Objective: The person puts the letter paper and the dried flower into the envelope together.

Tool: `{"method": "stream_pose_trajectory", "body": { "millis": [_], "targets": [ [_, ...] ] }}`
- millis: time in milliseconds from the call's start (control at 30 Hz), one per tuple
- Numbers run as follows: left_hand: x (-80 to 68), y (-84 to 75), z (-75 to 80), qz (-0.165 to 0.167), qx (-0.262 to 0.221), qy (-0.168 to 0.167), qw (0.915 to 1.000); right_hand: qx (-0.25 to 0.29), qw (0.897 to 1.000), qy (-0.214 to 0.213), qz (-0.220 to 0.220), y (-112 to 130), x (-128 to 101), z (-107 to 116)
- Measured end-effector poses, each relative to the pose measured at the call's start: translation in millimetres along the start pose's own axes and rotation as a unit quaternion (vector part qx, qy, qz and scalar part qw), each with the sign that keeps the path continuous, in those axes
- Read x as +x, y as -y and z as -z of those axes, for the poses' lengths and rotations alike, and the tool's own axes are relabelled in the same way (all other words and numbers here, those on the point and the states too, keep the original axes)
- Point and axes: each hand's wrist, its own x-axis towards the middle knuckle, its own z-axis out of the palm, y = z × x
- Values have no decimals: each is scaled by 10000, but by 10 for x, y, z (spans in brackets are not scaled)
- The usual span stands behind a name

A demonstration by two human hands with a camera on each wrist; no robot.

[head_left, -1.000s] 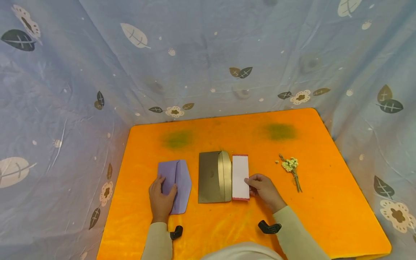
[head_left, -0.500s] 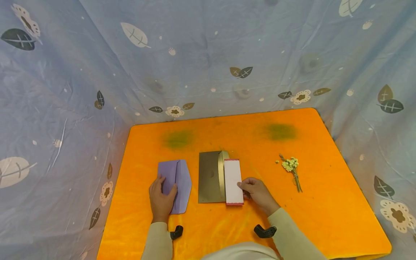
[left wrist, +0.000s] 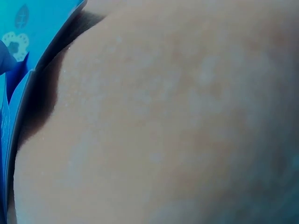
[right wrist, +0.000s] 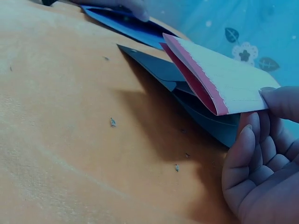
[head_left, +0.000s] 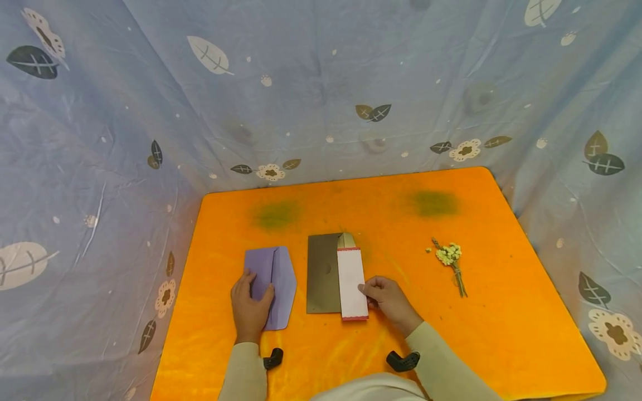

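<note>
Hands work on an orange table (head_left: 451,334) w/ blue leaf-print cloth (head_left: 321,83) hung behind and at both sides.

Right hand (head_left: 386,298) pinches a white card (head_left: 353,284) w/ red edging at its right edge, thumb on top, other fingers curled under. Right wrist view shows the card (right wrist: 224,79) lifted off the table, tilted, its red-trimmed end (right wrist: 196,70) over the gold envelope (right wrist: 187,93). In the head view the card lies lengthwise over the right part of the gold envelope (head_left: 323,273), covering most of the flap; only the flap tip shows above the card's top edge. Card's near end sticks out just past the envelope's near edge.

Left hand (head_left: 249,309) rests flat on a purple envelope (head_left: 273,278), fingers straight, thumb spread toward the flap fold. Purple envelope lies flat, flap open to the right, just left of the gold one, not touching it. Left wrist view is filled by blurred skin, w/ a sliver of blue at the left edge; nothing more to tell there.

Small sprig of pale dried flowers (head_left: 450,257) lies on the table right of the right hand, well apart from card and envelopes. Two dim green patches mark the table farther back. Black wrist mounts (head_left: 401,361) show near both cuffs.
</note>
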Motion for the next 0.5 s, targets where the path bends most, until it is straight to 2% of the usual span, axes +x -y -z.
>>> {"method": "stream_pose_trajectory", "body": {
  "millis": [300,500],
  "targets": [
    [3,-5,-5,11,34,-12,10000,26,10000,-77,-30,-1,32,-23],
    [-4,1,-15,-35,29,-59,10000,44,9999,35,156,24,65,-74]
  ]
}}
